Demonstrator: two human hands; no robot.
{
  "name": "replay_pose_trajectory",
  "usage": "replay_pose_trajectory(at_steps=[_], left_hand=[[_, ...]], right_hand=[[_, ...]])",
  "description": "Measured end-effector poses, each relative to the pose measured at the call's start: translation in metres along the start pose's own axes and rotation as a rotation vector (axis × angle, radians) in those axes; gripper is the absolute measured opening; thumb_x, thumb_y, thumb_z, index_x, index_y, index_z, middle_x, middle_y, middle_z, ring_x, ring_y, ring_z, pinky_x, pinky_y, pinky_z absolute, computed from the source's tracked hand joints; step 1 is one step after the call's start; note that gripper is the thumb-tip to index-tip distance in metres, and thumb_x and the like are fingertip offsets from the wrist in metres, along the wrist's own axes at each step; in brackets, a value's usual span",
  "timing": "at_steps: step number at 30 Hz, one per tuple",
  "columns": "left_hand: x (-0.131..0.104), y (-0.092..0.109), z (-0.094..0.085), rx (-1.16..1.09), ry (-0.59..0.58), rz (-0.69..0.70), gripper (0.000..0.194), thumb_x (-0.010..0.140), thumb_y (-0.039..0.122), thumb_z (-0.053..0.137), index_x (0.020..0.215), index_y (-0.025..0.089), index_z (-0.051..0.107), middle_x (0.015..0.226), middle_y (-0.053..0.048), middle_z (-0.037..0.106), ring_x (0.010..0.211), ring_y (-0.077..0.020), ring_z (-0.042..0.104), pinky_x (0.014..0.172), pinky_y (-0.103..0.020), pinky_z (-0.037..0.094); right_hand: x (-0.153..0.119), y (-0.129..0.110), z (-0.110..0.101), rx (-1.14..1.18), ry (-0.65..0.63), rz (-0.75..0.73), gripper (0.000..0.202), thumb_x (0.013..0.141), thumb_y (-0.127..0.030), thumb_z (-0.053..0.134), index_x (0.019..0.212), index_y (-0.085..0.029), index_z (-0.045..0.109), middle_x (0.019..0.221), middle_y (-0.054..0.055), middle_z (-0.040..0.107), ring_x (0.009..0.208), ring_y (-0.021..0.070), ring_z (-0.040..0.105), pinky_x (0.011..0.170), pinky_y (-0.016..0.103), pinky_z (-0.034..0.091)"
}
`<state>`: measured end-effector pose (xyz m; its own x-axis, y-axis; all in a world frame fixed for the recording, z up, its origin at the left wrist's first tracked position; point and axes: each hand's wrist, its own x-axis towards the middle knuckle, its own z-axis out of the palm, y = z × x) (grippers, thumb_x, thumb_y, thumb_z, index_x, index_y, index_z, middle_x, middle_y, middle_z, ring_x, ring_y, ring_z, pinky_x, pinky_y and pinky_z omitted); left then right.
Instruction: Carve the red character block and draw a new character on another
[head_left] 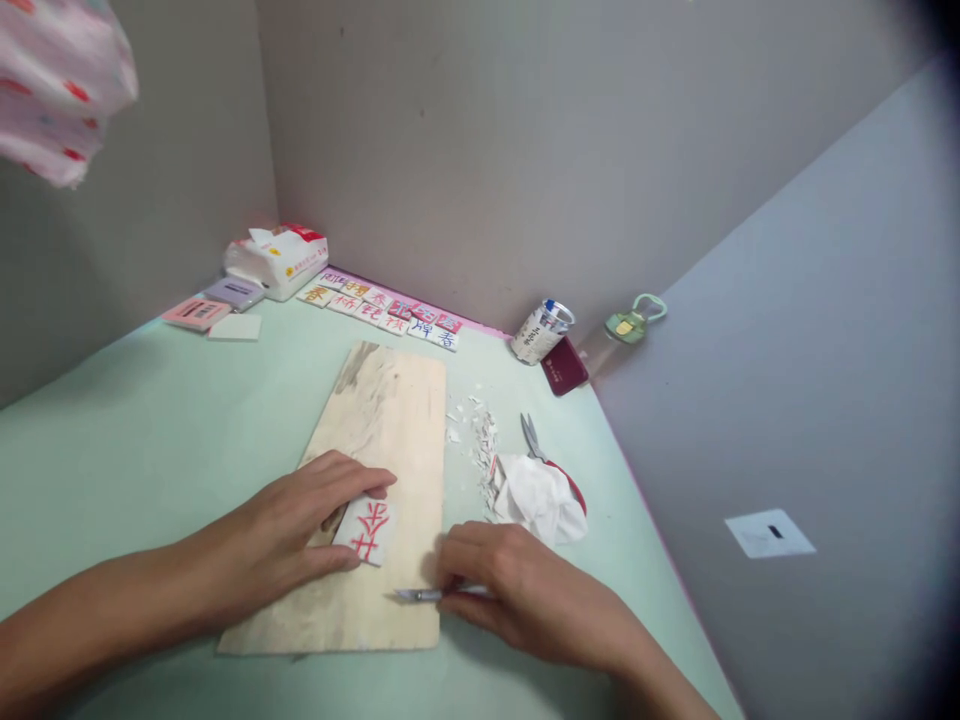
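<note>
A small white block (367, 528) with a red Chinese character lies on the wooden board (409, 440). My left hand (326, 520) grips it from the left, thumb at its near edge and fingers at its far edge. In my right hand (491, 580) is a craft knife (418, 595), pinched between thumb and fingers. Its blade points left over the board's near part, apart from the block. White shavings (486, 435) are scattered right of the board. Beside them lies a crumpled white tissue (538, 498), partly covering red-handled scissors (531, 437).
Two rows of lettered tiles (386, 310) line the back edge. A tissue pack (279, 260) and several flat square pieces (199, 313) stand back left. A can (541, 332), a dark red booklet (564, 367) and a green-lidded bottle (628, 325) are back right, near the wall.
</note>
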<state>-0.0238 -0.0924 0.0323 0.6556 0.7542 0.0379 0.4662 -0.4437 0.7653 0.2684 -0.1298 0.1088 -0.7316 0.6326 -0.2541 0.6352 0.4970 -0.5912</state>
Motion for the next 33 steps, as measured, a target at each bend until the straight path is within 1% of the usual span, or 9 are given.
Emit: replay_pose_trajectory(at_steps=[4,6,8,11,15,22,26,29,33], left_hand=[[-0.001,0.002,-0.001,-0.016,-0.024,-0.005,0.052,0.094,0.025,0.061,0.145,0.033,0.051,0.136,-0.004,0.058,0.127,-0.0249,0.053,0.109,-0.038,0.044],[-0.001,0.003,-0.001,-0.025,-0.027,-0.006,0.052,0.094,0.025,0.06,0.144,0.034,0.051,0.134,-0.003,0.058,0.125,-0.0245,0.053,0.108,-0.037,0.044],[-0.001,0.003,-0.001,-0.031,-0.029,-0.011,0.051,0.094,0.026,0.059,0.144,0.034,0.05,0.133,-0.003,0.059,0.125,-0.0247,0.053,0.107,-0.037,0.044],[-0.001,0.002,0.0,-0.029,-0.024,-0.006,0.05,0.094,0.027,0.059,0.143,0.034,0.051,0.133,-0.002,0.059,0.125,-0.0254,0.053,0.107,-0.038,0.044],[0.0,-0.001,0.001,-0.028,-0.017,-0.012,0.052,0.093,0.026,0.06,0.143,0.037,0.051,0.132,-0.001,0.06,0.121,-0.0253,0.055,0.102,-0.036,0.046],[0.001,0.001,0.0,-0.042,-0.024,-0.026,0.053,0.092,0.025,0.062,0.142,0.038,0.052,0.128,0.0,0.061,0.119,-0.0239,0.055,0.103,-0.036,0.045],[0.001,0.002,0.0,-0.024,-0.028,-0.045,0.053,0.092,0.026,0.063,0.143,0.038,0.052,0.125,0.0,0.062,0.109,-0.0222,0.06,0.095,-0.033,0.049],[0.001,0.0,0.001,-0.033,-0.03,-0.021,0.054,0.093,0.025,0.062,0.144,0.04,0.05,0.13,0.001,0.06,0.117,-0.0224,0.057,0.1,-0.033,0.047],[0.002,-0.001,0.001,-0.051,-0.031,-0.003,0.056,0.093,0.021,0.062,0.144,0.041,0.049,0.133,0.002,0.059,0.125,-0.0226,0.053,0.106,-0.034,0.043]], right_hand=[[-0.003,0.005,-0.003,0.236,0.138,0.08,0.004,0.102,-0.021,0.059,0.103,-0.023,0.062,0.096,0.001,0.066,0.084,0.0155,0.061,0.077,0.026,0.047],[0.0,0.006,-0.001,0.332,0.224,0.1,0.009,0.103,-0.02,0.056,0.107,-0.024,0.063,0.099,0.001,0.067,0.086,0.0157,0.061,0.078,0.027,0.048],[0.005,0.006,0.002,0.347,0.277,0.085,0.016,0.104,-0.019,0.053,0.112,-0.024,0.065,0.104,0.002,0.068,0.089,0.0163,0.061,0.078,0.027,0.048],[0.011,0.009,0.007,0.269,0.278,0.039,0.024,0.105,-0.017,0.05,0.121,-0.025,0.066,0.106,0.004,0.068,0.091,0.0165,0.061,0.079,0.028,0.047],[0.011,0.015,0.011,0.114,0.287,0.001,0.028,0.106,-0.018,0.051,0.129,-0.025,0.066,0.102,0.003,0.067,0.086,0.016,0.062,0.076,0.028,0.045],[0.013,0.023,0.018,-0.128,0.415,-0.064,0.027,0.108,-0.019,0.048,0.125,-0.021,0.069,0.093,0.004,0.064,0.075,0.0159,0.06,0.065,0.027,0.041],[0.015,0.023,0.023,-0.235,0.478,-0.103,0.026,0.107,-0.015,0.049,0.119,-0.018,0.071,0.089,0.005,0.064,0.072,0.0159,0.059,0.062,0.027,0.04],[0.016,0.023,0.025,-0.316,0.517,-0.124,0.026,0.105,-0.012,0.05,0.115,-0.017,0.073,0.085,0.005,0.064,0.07,0.0158,0.058,0.061,0.027,0.039],[0.017,0.022,0.027,-0.414,0.511,-0.149,0.026,0.104,-0.009,0.05,0.11,-0.017,0.074,0.08,0.003,0.062,0.067,0.0148,0.055,0.058,0.026,0.037]])
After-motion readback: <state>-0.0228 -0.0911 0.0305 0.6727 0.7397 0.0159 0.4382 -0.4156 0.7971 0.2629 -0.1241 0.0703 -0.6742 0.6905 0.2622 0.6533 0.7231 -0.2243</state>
